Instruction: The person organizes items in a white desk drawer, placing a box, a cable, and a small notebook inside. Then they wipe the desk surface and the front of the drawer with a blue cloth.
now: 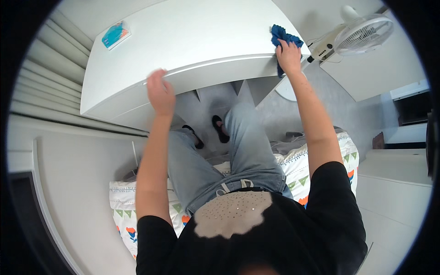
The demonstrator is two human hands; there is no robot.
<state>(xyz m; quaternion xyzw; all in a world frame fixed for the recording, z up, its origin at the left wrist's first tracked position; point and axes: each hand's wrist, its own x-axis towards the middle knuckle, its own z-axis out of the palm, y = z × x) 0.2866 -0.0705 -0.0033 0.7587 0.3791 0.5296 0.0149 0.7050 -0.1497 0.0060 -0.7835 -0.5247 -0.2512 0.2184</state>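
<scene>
At the right end of the white desk (206, 37), my right hand (289, 56) holds a crumpled dark blue cloth (282, 35). The cloth lies partly on the desktop, and part of it hangs down over the front edge beneath the hand. My left hand (161, 92), a little blurred, is at the desk's front edge further left. Its thumb and fingers are apart with nothing between them. A small packet with a blue and orange print (116, 35) rests near the desk's far left corner.
A white standing fan (362, 36) is close beyond the desk's right end. Behind my legs is a bed with a flower-patterned cover (295, 168). Grey curtains (51, 72) hang at the left. Another white surface (361, 68) stands on the right.
</scene>
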